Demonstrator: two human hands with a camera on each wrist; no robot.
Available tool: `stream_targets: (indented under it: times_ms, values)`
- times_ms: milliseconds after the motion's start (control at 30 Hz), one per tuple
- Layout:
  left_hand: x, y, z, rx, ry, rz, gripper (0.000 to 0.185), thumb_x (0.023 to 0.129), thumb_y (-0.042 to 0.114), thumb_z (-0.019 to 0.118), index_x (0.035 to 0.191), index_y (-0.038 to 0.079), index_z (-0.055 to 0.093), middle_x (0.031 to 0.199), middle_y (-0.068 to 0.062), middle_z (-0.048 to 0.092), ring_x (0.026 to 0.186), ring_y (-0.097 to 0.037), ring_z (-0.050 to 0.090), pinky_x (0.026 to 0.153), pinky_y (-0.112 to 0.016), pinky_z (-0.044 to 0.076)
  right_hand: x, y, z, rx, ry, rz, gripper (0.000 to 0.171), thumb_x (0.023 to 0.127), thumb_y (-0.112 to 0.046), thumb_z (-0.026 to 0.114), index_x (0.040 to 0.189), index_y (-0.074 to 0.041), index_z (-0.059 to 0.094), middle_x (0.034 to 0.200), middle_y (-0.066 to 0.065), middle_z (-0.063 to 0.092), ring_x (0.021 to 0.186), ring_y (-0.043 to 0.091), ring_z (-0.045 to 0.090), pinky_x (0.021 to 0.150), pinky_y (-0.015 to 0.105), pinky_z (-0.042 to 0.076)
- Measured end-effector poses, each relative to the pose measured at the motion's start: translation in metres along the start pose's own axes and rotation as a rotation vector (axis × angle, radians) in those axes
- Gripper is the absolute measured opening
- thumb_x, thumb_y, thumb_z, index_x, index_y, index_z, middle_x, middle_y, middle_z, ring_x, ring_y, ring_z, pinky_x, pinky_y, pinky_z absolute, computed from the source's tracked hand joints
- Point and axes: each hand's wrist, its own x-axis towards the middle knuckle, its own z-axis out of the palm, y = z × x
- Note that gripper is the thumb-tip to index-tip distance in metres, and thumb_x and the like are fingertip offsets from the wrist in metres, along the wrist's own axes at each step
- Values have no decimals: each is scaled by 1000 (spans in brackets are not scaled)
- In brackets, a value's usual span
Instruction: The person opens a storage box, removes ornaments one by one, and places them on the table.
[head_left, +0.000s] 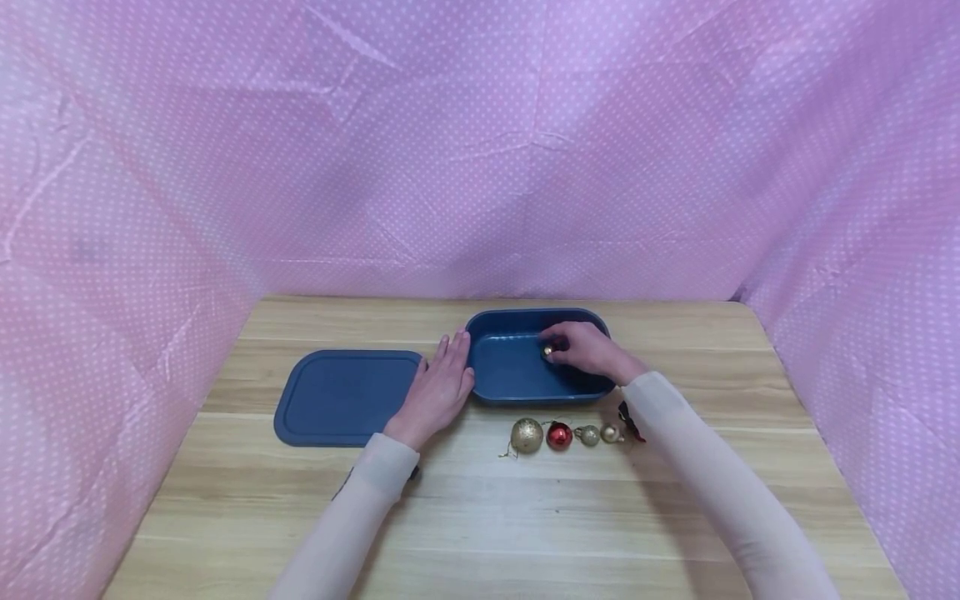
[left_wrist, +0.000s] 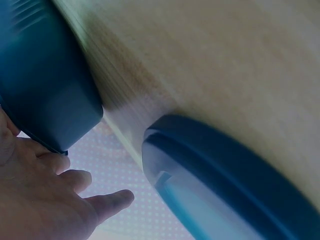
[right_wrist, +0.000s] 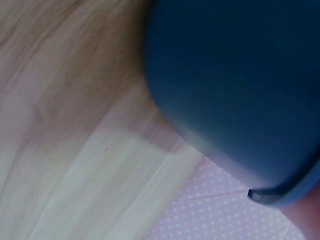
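Note:
In the head view a blue rectangular box point(head_left: 498, 371) with rounded corners stands on the table, its top uncovered. My left hand point(head_left: 437, 390) rests along its left end with straight fingers at the rim; the left wrist view shows those fingers point(left_wrist: 114, 201) against the box wall point(left_wrist: 75, 95). Inside the box, toward its right end, my right hand point(head_left: 588, 348) pinches a small shiny gold bauble point(head_left: 548, 351). The box wall point(right_wrist: 240, 100) hides most of that hand in the right wrist view.
A blue lid point(head_left: 337, 400) lies left of the box. In front of the box sit a large gold glitter bauble point(head_left: 527, 435), a red bauble point(head_left: 558, 436), two smaller gold ones point(head_left: 589, 435) and a dark red-black item point(head_left: 632, 423) by the right sleeve. Pink dotted cloth point(head_left: 495, 167) surrounds the table.

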Motion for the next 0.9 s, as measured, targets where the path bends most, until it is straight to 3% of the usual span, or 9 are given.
stream_targets:
  times_ms: [900]
  values:
    - [-1, 3, -2, 8, 5, -7, 62, 112, 27, 37, 166, 7, 15, 173, -7, 15, 158, -32, 14, 119, -68, 21, 0, 2, 0, -70, 22, -22, 28, 94, -3, 71, 122, 2, 73, 122, 20, 72, 116, 34, 66, 102, 51, 50]
